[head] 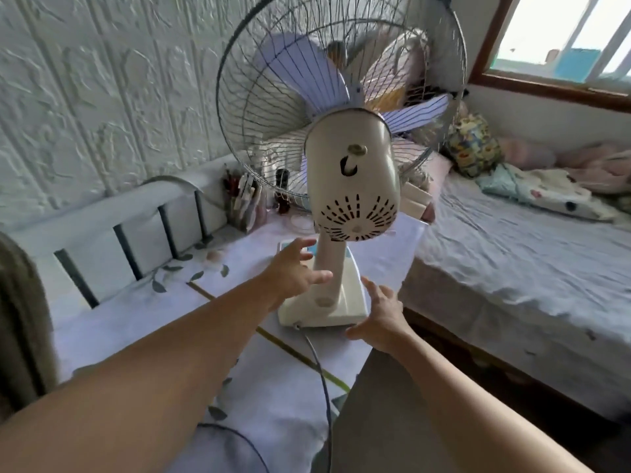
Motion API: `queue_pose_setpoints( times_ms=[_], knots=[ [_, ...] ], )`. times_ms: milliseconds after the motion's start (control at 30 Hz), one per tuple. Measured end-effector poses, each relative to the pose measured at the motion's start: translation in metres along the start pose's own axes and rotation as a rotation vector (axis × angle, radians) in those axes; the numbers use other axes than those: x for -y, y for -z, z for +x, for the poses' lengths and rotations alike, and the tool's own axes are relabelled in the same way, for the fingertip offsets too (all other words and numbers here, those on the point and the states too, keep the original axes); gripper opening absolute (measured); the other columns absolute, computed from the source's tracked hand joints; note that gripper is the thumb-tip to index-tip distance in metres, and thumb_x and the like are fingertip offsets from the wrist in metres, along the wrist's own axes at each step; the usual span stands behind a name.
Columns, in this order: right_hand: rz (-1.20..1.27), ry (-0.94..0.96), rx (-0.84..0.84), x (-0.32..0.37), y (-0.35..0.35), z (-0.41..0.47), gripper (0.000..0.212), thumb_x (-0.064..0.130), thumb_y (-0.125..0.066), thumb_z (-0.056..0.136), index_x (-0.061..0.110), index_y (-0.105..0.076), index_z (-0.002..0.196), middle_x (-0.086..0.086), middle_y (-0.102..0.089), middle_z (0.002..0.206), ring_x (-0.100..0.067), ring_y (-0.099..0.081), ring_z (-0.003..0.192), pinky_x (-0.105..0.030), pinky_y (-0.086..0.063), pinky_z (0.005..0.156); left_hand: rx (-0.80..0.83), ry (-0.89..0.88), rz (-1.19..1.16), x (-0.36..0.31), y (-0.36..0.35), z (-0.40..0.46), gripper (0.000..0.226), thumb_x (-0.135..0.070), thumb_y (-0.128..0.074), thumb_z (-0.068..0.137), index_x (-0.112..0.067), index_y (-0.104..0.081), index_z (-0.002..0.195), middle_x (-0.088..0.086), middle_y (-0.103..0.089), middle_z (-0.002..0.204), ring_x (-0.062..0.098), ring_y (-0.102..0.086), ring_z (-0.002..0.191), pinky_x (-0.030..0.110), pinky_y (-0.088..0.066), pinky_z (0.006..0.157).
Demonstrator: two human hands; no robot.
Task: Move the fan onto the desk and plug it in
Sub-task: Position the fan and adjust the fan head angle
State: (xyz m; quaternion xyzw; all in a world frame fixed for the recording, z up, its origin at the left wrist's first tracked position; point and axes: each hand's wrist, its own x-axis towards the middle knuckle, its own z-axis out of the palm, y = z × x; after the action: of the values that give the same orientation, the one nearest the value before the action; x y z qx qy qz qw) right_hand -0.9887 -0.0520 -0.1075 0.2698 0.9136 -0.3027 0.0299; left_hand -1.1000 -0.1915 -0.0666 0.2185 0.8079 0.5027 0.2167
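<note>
A cream table fan [351, 186] with pale blue blades and a wire cage stands upright on the desk [143, 322], its back toward me and its base near the desk's right edge. My left hand [293, 271] hovers just left of the fan's stem, fingers spread and holding nothing. By the right rear corner of the base is my right hand [382, 315], open too, with fingertips close to or touching that corner. A dark power cord [322, 380] runs from the back of the base toward me across the desk. Its plug is out of sight.
A leaf-patterned cloth covers the desk. At the back stand a pen holder [239, 203] and small items. A white headboard with dark bars [136, 233] lines the left side. On the right lies a bed [512, 268] with pillows, below a window [563, 39].
</note>
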Motion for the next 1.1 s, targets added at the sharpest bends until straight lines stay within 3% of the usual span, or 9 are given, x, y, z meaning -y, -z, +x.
queue_pose_setpoints(
  times_ms=[167, 267, 367, 433, 467, 567, 700, 900, 1100],
  knots=[
    [-0.084, -0.014, 0.076, -0.022, -0.029, 0.032, 0.102, 0.019, -0.074, 0.069, 0.037, -0.011, 0.147, -0.008, -0.005, 0.153, -0.036, -0.009, 0.14, -0.044, -0.023, 0.114, 0.035, -0.043, -0.085, 0.01, -0.012, 0.016, 0.073, -0.014, -0.074, 0.079, -0.018, -0.035, 0.14, 0.011, -0.05, 0.138, 0.023, -0.049, 0.125, 0.04, -0.047, 0.1],
    [-0.13, 0.082, 0.023, -0.028, -0.039, 0.041, 0.088, 0.011, -0.065, 0.073, 0.036, -0.021, 0.145, -0.01, -0.019, 0.145, -0.033, -0.024, 0.132, -0.038, -0.029, 0.109, 0.023, -0.069, -0.111, 0.013, -0.021, 0.024, 0.065, -0.01, -0.072, 0.08, -0.015, -0.038, 0.136, 0.013, -0.056, 0.132, 0.022, -0.055, 0.114, 0.029, -0.051, 0.085],
    [-0.053, 0.212, -0.05, -0.035, -0.045, 0.049, 0.071, 0.004, -0.061, 0.078, 0.024, -0.036, 0.141, -0.008, -0.03, 0.142, -0.027, -0.038, 0.126, -0.015, -0.035, 0.096, -0.025, -0.092, -0.134, 0.013, -0.031, 0.03, 0.059, -0.007, -0.072, 0.079, -0.012, -0.041, 0.129, 0.014, -0.061, 0.125, 0.021, -0.059, 0.103, 0.03, -0.05, 0.082],
    [-0.032, 0.27, -0.09, -0.04, -0.044, 0.052, 0.056, 0.002, -0.056, 0.083, 0.018, -0.045, 0.136, -0.007, -0.038, 0.14, -0.023, -0.044, 0.121, 0.003, -0.031, 0.075, -0.047, -0.092, -0.155, 0.014, -0.031, 0.032, 0.056, -0.006, -0.073, 0.078, -0.012, -0.043, 0.125, 0.012, -0.062, 0.12, 0.022, -0.059, 0.102, 0.035, -0.052, 0.085],
    [-0.04, 0.302, -0.102, -0.041, -0.043, 0.053, 0.058, -0.001, -0.056, 0.081, 0.019, -0.047, 0.135, -0.007, -0.041, 0.136, -0.024, -0.046, 0.119, 0.002, -0.031, 0.072, -0.051, -0.093, -0.164, 0.015, -0.032, 0.032, 0.054, -0.005, -0.073, 0.077, -0.012, -0.044, 0.123, 0.011, -0.062, 0.115, 0.023, -0.06, 0.101, 0.035, -0.053, 0.083],
    [-0.101, 0.361, -0.072, -0.044, -0.033, 0.058, 0.069, -0.004, -0.061, 0.071, 0.028, -0.052, 0.131, -0.007, -0.043, 0.127, -0.027, -0.049, 0.113, -0.021, -0.043, 0.08, -0.086, -0.098, -0.175, 0.016, -0.035, 0.035, 0.051, -0.005, -0.074, 0.076, -0.014, -0.046, 0.118, 0.007, -0.062, 0.106, 0.017, -0.061, 0.089, 0.029, -0.053, 0.072],
    [-0.121, 0.359, -0.014, -0.043, -0.02, 0.072, 0.065, -0.005, -0.062, 0.072, 0.024, -0.054, 0.13, -0.009, -0.042, 0.135, -0.031, -0.048, 0.118, -0.036, -0.047, 0.091, -0.214, -0.067, -0.14, 0.015, -0.048, 0.043, 0.049, -0.012, -0.077, 0.074, -0.018, -0.044, 0.109, 0.012, -0.064, 0.114, 0.026, -0.062, 0.099, 0.04, -0.052, 0.091],
    [-0.191, 0.398, -0.011, -0.049, -0.01, 0.089, 0.053, -0.001, -0.053, 0.083, 0.021, -0.053, 0.131, -0.011, -0.042, 0.142, -0.03, -0.042, 0.128, -0.036, -0.038, 0.104, -0.365, -0.049, -0.09, 0.009, -0.068, 0.053, 0.049, -0.023, -0.08, 0.072, -0.026, -0.038, 0.098, 0.008, -0.066, 0.116, 0.027, -0.063, 0.103, 0.039, -0.051, 0.092],
    [-0.127, 0.34, 0.05, -0.038, 0.002, 0.074, 0.065, 0.003, -0.061, 0.078, 0.023, -0.042, 0.136, -0.007, -0.045, 0.127, -0.03, -0.049, 0.117, -0.035, -0.048, 0.088, -0.235, 0.028, -0.108, 0.002, -0.058, 0.045, 0.058, -0.016, -0.078, 0.073, -0.019, -0.042, 0.118, 0.007, -0.062, 0.123, 0.026, -0.06, 0.109, 0.043, -0.048, 0.099]
  ],
)
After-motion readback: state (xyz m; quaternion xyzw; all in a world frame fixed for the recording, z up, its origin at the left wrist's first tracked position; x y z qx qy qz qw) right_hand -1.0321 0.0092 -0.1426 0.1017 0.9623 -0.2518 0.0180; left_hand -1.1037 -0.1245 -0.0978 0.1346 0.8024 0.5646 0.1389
